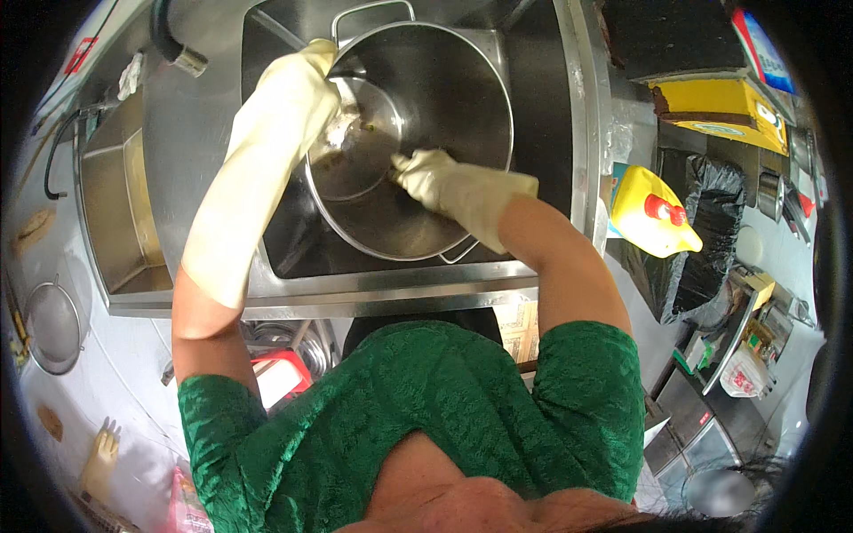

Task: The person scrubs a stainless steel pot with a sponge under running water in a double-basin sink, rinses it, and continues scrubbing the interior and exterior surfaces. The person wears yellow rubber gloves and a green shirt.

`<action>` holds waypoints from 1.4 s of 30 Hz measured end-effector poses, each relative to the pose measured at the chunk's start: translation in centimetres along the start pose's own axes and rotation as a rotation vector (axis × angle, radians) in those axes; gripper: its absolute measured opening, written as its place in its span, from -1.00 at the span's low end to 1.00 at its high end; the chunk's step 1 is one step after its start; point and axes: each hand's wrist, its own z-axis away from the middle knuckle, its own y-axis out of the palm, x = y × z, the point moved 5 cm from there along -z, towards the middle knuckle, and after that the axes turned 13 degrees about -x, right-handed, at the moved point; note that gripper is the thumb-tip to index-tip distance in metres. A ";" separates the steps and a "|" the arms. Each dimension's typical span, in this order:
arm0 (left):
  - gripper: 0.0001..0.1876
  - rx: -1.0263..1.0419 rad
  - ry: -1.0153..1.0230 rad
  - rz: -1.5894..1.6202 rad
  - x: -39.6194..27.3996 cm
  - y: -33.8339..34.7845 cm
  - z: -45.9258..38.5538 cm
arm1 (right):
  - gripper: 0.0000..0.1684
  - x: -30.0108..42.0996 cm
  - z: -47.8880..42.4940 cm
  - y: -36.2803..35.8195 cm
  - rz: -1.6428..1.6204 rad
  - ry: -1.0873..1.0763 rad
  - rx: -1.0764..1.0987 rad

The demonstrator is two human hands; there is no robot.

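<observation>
A large stainless steel pot (466, 113) leans in the sink basin (540, 133), its open mouth facing me. My left hand (306, 83), in a long pale yellow rubber glove, grips the pot's rim at the upper left, beside a wire loop handle (372, 6). Inside the mouth, toward the lower right, is my right hand (430, 176) in a matching glove. Its fingers look curled and slightly blurred near the pot's inner wall, and I cannot make out whether they hold anything. Small dark bits and bright glare show on the round pot bottom (363, 133).
A black faucet hose (174, 46) hangs over the steel counter at upper left. Left of that is a second sink basin (113, 220). To the right stand a yellow plastic bottle (650, 210) with a red label and a bin lined with a black bag (706, 226). A mesh strainer (54, 326) hangs at far left.
</observation>
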 end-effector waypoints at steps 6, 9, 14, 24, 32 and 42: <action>-0.40 -0.174 0.334 0.258 0.3 2.6 0.3 | -0.50 -4.2 -6.5 0.1 -0.072 0.222 -0.299; -0.26 -0.174 0.244 0.470 2.7 5.9 2.8 | -0.56 -1.2 -6.7 3.8 -0.147 0.129 -0.251; -0.45 0.000 -0.193 0.723 3.7 9.8 4.2 | -0.60 3.4 -6.3 10.3 -0.216 -0.045 -0.130; -0.57 -0.078 0.243 0.287 -0.6 2.9 -0.3 | -0.11 -3.6 -2.6 -3.6 0.003 0.098 -0.012; -0.64 -0.111 0.492 0.311 -4.5 2.6 0.3 | -0.39 2.1 -5.0 0.8 -0.481 0.054 -0.340; -0.53 0.230 0.422 -0.063 -11.5 6.5 -1.9 | -0.29 -1.7 6.7 0.3 0.036 -0.218 -0.007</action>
